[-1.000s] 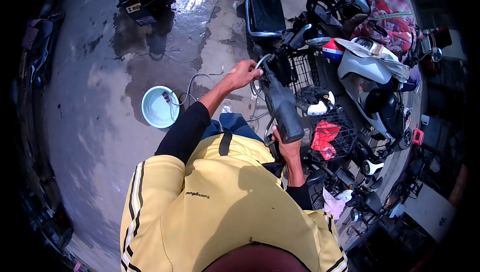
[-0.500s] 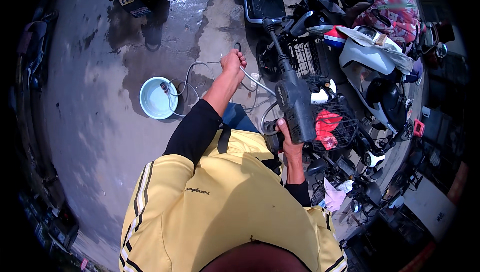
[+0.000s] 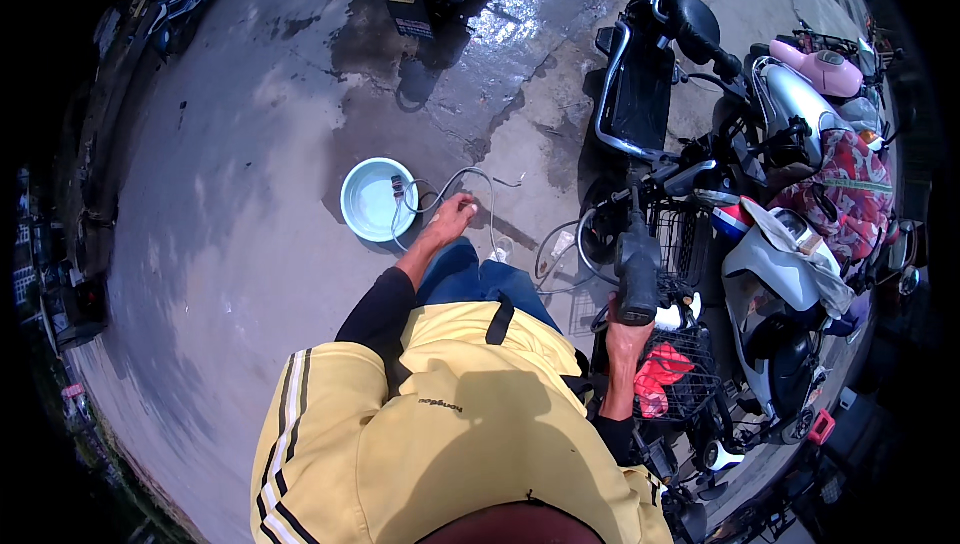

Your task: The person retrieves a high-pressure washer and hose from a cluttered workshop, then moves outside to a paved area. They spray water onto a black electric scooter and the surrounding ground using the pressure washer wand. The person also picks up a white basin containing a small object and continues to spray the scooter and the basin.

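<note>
My right hand (image 3: pixel 628 338) grips the black tool (image 3: pixel 638 272).
My left hand (image 3: pixel 449 221) curls beside the grey cable (image 3: pixel 467 171); I can't tell if it's holding anything.

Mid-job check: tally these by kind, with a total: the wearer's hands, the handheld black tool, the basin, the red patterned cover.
Hands: 2 (left hand, right hand)
Black tool: 1, in the right hand
Basin: 1, light blue
Red patterned cover: 1
Total: 5
</note>
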Demonstrator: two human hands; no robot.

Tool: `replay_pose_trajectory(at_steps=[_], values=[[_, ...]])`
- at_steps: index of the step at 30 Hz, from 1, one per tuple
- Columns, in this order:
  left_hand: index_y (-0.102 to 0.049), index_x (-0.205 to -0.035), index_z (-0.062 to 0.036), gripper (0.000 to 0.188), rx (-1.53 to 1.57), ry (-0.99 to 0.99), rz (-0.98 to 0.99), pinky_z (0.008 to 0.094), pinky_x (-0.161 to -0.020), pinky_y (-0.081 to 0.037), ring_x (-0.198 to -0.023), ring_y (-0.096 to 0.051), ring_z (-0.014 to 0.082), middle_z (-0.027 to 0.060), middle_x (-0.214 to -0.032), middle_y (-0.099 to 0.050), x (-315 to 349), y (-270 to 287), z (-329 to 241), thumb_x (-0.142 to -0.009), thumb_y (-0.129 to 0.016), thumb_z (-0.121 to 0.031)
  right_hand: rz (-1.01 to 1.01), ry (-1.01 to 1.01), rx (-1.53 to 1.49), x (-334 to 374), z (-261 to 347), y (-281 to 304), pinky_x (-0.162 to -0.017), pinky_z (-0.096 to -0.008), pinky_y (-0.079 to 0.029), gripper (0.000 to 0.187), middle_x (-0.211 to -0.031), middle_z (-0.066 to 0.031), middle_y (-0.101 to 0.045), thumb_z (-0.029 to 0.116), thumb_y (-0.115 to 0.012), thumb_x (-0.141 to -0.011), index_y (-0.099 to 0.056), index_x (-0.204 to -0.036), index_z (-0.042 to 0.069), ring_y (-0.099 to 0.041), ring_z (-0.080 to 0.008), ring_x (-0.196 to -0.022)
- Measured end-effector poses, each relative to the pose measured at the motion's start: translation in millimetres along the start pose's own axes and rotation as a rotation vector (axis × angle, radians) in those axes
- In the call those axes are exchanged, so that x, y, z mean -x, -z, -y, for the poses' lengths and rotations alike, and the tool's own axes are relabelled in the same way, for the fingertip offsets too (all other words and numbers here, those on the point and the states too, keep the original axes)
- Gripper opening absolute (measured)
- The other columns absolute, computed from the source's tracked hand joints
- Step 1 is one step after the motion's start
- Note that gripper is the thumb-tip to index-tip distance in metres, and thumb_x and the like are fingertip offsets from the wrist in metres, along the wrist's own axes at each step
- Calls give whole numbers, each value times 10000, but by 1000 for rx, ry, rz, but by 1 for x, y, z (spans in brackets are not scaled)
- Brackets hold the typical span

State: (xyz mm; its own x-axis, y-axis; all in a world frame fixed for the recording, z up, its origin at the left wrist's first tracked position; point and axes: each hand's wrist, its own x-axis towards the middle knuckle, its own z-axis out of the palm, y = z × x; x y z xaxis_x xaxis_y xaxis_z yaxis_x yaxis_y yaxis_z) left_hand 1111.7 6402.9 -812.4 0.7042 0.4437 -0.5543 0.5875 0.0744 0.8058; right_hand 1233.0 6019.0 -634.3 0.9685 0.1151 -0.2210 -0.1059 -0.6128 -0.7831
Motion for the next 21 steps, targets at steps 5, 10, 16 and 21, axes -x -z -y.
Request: replay_pose_trajectory(at_steps=[5, 10, 16, 21], values=[[-659, -1147, 29, 333, -150, 294, -531, 369, -813, -546, -862, -708, 261, 174, -922, -724, 93, 124, 203, -937, -597, -222, 5, 140, 65, -10, 20, -7, -840, -411, -518, 466, -1015, -187, -721, 180, -815, -833, -613, -1208, -10, -697, -316, -893], [-688, -836, 4, 260, -62, 624, -500, 365, -585, -531, -607, -648, 202, 98, -683, -665, 225, 108, 255, -937, -548, -191, -67, 166, 6, -15, 40, -7, -864, -405, -513, 427, -1015, -151, -715, 182, -821, -840, -647, -1157, -45, -668, -288, -900], [-713, -1003, 5, 304, -333, 756, -165, 368, -677, -556, -739, -686, 219, 148, -829, -713, 286, 36, 210, -958, -564, -256, -101, -108, 251, -53, -7, -30, -907, -470, -508, 580, -1092, -250, -699, 317, -817, -811, -622, -1217, -47, -661, -402, -1045], [-707, -1010, 6, 294, -79, 612, -269, 363, -681, -553, -741, -682, 214, 143, -833, -710, 237, 46, 199, -961, -563, -245, -99, -170, 373, -52, 50, -38, -950, -474, -509, 673, -1206, -282, -678, 345, -804, -818, -579, -1355, 7, -638, -441, -1159]])
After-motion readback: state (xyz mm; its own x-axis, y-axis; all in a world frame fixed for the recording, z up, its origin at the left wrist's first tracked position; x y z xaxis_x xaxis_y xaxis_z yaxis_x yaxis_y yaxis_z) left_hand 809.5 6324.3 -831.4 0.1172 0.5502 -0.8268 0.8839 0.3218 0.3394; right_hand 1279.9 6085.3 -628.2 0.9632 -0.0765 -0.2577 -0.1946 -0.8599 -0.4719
